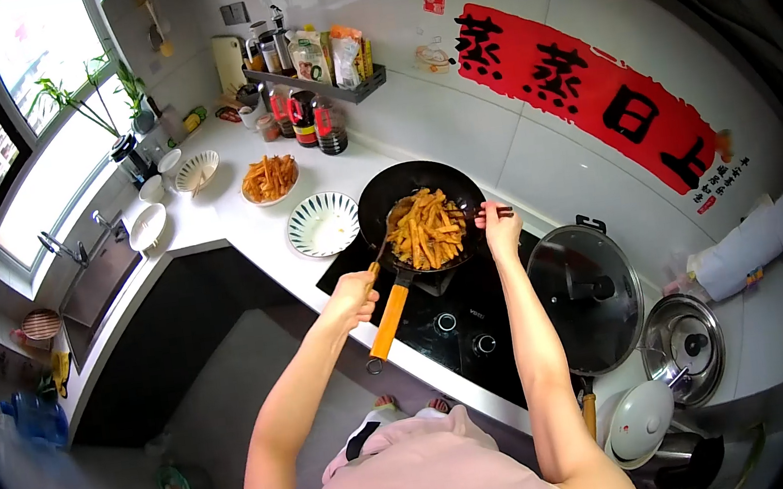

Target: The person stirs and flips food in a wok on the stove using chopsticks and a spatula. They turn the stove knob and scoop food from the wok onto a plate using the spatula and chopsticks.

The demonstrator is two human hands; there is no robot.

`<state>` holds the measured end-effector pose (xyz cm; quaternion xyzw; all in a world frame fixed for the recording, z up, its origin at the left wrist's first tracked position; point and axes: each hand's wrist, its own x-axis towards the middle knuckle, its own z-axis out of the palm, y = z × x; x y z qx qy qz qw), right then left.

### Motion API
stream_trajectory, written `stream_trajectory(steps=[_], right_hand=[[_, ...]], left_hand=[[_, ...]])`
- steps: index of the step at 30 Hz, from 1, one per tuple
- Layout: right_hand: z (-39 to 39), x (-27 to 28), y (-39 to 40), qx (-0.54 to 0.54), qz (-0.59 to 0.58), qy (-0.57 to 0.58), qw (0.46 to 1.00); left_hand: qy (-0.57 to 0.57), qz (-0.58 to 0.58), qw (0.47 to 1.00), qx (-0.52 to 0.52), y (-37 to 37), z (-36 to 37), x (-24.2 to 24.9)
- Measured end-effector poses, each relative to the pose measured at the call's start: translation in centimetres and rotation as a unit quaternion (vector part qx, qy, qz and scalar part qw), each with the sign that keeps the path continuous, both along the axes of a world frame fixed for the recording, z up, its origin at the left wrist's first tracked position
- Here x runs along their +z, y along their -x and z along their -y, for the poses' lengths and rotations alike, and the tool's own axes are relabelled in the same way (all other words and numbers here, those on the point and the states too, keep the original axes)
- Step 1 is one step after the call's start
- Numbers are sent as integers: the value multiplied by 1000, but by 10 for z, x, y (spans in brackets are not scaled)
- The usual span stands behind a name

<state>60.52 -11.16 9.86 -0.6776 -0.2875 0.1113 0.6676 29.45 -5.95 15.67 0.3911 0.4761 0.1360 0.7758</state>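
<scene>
A black wok [373,188] sits on the cooktop, filled with golden-brown strips like fries [429,230]. Its wooden handle [390,325] points toward me. My left hand [355,298] is closed around the wooden handle of a spatula [379,254], whose head reaches into the left side of the strips. At the wok's right rim, my right hand [498,218] pinches thin dark sticks that look like chopsticks [505,211]; their tips are hard to make out. Left of the wok stands a striped white bowl [323,224] with some residue in it.
A plate of fried strips [269,179] and another striped bowl [197,172] stand farther left, before the sink [101,280]. A glass wok lid [586,299], a steel lid [684,350] and a white lidded pot [642,421] crowd the right. Sauce bottles [330,127] line the wall.
</scene>
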Motion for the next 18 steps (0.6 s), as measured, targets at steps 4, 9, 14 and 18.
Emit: stream_trajectory(steps=[4, 9, 14, 18], right_hand=[[3, 29, 5, 25, 13, -11, 1000], [16, 53, 23, 103, 9, -42, 994], [-12, 36, 58, 185, -3, 6, 983], [-20, 29, 51, 163, 66, 28, 984]], left_hand=[[-19, 35, 999, 5, -9, 4, 0], [-121, 30, 992, 32, 15, 9, 33], [-87, 64, 994, 27, 29, 4, 33], [-20, 71, 997, 31, 30, 13, 36]])
